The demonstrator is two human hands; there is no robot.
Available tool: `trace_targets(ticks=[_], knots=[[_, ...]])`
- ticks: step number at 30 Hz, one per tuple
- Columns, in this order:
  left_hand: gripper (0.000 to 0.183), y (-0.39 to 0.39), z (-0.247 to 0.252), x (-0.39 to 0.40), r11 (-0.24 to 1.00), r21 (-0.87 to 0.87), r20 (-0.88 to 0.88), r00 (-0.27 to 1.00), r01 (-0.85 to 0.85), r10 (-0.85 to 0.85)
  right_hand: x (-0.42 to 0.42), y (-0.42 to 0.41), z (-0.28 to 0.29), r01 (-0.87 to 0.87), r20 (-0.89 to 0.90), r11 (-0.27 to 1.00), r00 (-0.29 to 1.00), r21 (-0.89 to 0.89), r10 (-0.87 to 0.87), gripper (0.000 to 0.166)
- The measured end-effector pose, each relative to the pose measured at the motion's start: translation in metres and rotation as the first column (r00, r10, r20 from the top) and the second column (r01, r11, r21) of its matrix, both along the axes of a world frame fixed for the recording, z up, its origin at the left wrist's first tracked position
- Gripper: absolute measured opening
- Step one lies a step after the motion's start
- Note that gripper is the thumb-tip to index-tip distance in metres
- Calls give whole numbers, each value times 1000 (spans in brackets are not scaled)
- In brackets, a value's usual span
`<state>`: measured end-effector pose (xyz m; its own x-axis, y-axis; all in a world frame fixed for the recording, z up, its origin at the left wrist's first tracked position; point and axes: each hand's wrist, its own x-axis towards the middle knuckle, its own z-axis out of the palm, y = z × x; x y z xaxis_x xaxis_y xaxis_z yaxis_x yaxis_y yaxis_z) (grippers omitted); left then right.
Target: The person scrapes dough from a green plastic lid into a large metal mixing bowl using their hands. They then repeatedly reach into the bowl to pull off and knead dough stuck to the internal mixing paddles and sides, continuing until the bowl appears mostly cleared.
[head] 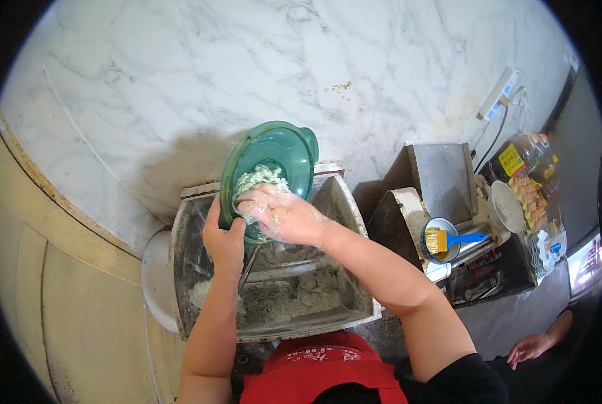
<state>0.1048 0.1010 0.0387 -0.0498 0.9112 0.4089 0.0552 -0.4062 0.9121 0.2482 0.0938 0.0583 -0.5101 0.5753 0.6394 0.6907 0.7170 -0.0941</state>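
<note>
A green plastic basin (296,156) is tilted over a metal dough mixer trough (359,298). My left hand (223,235) grips the basin's near left rim, thumb at the edge. Inside the basin sits shaggy, pale dough (261,177) with green flecks. My right hand (286,214) reaches into it, fingers curled around the dough and fingertips partly hidden; wet dough and flour coat its skin. Below, crumbly floured dough (291,303) lies along the trough's bottom. A metal mixing bar (249,265) shows partly behind my left wrist.
To the right, an enamel bowl (450,224) holds a blue-handled brush (462,240). Beyond are a pale bowl (505,207), eggs in a tray (533,202), bottles (515,156) and a power strip (499,93). Another person's hand (531,348) is at lower right. A marbled wall (281,65) stands behind.
</note>
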Motion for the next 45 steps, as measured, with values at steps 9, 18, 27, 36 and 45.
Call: trace_targets(ticks=[9, 18, 27, 36, 45], knots=[[50, -3, 12, 19, 997, -76, 135, 991, 24, -14, -2, 19, 0, 465, -604, 882, 681, -80, -414, 41], [50, -4, 2, 17, 994, -98, 89, 995, 51, -42, -11, 39, 15, 448, -721, 888, 582, -101, -375, 43], [47, 7, 12, -10, 984, -84, 167, 976, 157, -142, -12, -3, -25, 21, -34, 999, 999, 32, -20, 39], [45, 6, 9, -16, 999, 36, -51, 998, -38, 40, 20, 5, -44, 106, 184, 981, 980, -160, -76, 32], [43, -6, 34, -14, 977, 206, -126, 988, -58, 85, 42, 22, -16, 395, -58, 910, 913, -126, -404, 35]])
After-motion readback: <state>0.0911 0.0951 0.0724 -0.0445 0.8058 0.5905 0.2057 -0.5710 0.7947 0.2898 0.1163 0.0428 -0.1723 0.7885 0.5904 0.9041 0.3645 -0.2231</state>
